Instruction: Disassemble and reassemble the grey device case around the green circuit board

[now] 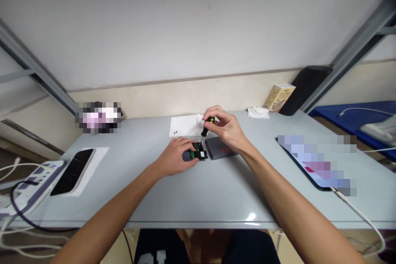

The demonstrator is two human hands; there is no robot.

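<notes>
My right hand is closed round the black and yellow handle of a screwdriver. Its shaft slants down to a small black device with an exposed green circuit board. The device lies on the table, and my left hand grips it from the left, fingers along the far side and thumb along the near side. Just right of the device is a flat grey box, partly under my right forearm. Behind my hands lies a sheet of white paper with a few tiny dark pieces, likely screws, on it.
To the left are a dark phone on white paper and a white power strip with cables. A tablet on a white cable lies right. Along the back stand a yellow carton, crumpled tissue and a black cylinder.
</notes>
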